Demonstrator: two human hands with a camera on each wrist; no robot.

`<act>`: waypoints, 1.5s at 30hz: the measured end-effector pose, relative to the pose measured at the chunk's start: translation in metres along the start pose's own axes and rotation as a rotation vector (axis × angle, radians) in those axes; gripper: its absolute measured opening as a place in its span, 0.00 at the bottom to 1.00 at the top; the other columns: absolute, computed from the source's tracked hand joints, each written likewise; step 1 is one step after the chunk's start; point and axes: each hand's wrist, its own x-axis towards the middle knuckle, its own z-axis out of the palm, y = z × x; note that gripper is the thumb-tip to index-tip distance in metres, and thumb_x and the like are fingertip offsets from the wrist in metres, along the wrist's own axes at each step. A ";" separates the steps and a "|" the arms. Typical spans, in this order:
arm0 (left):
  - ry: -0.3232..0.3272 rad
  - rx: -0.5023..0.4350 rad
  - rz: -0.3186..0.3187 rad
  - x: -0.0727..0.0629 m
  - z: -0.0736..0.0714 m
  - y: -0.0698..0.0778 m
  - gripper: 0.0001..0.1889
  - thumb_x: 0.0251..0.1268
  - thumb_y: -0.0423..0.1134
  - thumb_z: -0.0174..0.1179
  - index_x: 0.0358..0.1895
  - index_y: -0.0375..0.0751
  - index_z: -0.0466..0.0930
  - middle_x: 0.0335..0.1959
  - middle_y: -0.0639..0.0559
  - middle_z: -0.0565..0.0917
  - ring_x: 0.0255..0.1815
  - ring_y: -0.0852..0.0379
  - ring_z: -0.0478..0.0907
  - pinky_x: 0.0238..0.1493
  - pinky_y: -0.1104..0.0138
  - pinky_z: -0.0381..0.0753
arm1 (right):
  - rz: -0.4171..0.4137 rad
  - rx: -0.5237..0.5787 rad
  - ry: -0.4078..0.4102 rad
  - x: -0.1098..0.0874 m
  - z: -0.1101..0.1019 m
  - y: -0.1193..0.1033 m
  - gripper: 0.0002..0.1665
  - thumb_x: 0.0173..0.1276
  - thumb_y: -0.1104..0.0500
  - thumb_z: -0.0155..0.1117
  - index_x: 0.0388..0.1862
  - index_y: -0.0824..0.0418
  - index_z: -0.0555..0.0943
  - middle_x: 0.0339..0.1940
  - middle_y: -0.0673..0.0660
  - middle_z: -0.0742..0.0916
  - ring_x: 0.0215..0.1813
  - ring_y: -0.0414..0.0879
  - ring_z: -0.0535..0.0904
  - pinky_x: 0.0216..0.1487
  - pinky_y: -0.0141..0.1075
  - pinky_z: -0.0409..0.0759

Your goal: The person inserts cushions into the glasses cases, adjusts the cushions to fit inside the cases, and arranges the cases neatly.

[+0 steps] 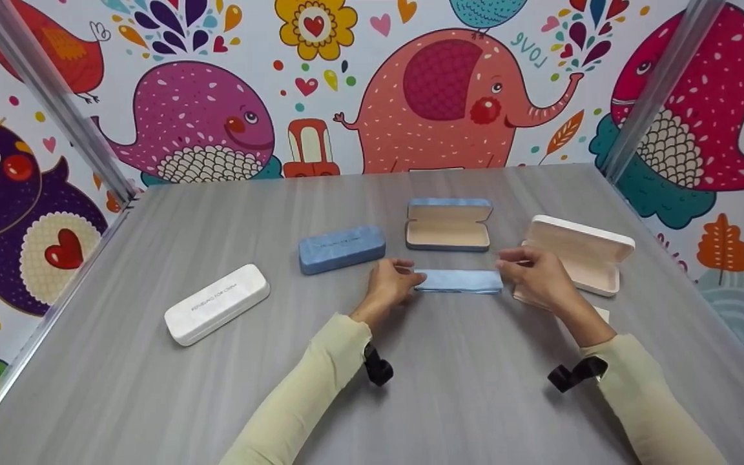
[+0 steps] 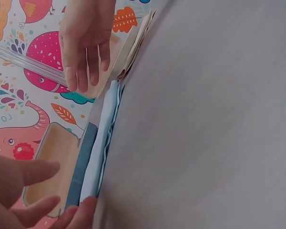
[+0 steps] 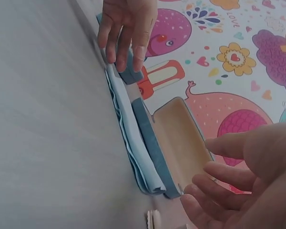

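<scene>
A folded light blue cloth (image 1: 458, 281) lies flat on the table in front of an opened blue glasses case (image 1: 447, 236) with a beige lining. At the cloth's left end is my left hand (image 1: 386, 284), fingertips at its edge, fingers extended without gripping. My right hand (image 1: 540, 278) hovers near the right end, its fingers (image 3: 224, 183) loosely spread and holding nothing. Beneath and behind that hand, a beige folded cloth (image 2: 136, 47) is partly hidden. An opened white glasses case (image 1: 582, 248) stands just beyond my right hand.
A closed blue glasses case (image 1: 342, 249) lies left of the opened blue one. Farther left is a closed white glasses case (image 1: 217, 303) set at an angle. A printed cartoon wall (image 1: 320, 84) borders the grey table (image 1: 449, 387) at the back and sides.
</scene>
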 end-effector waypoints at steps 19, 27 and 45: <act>-0.036 0.306 0.037 0.023 0.009 0.005 0.14 0.61 0.38 0.70 0.50 0.39 0.85 0.47 0.47 0.86 0.36 0.58 0.79 0.32 0.69 0.78 | 0.012 -0.010 -0.101 0.012 0.009 0.017 0.27 0.70 0.54 0.67 0.59 0.73 0.79 0.53 0.70 0.85 0.40 0.39 0.76 0.36 0.24 0.77; 0.026 0.360 0.082 0.026 0.008 0.004 0.08 0.60 0.35 0.71 0.41 0.40 0.85 0.39 0.48 0.87 0.30 0.58 0.79 0.25 0.70 0.79 | -0.025 -0.062 -0.135 0.013 0.011 0.019 0.28 0.70 0.55 0.68 0.62 0.71 0.78 0.55 0.70 0.84 0.47 0.49 0.78 0.39 0.25 0.76; -0.128 0.185 0.029 0.025 -0.009 0.003 0.09 0.59 0.34 0.70 0.40 0.35 0.85 0.35 0.49 0.83 0.32 0.59 0.76 0.29 0.71 0.76 | -0.011 -0.066 -0.108 0.013 0.016 0.020 0.16 0.69 0.58 0.67 0.47 0.71 0.84 0.34 0.55 0.84 0.35 0.43 0.73 0.32 0.30 0.71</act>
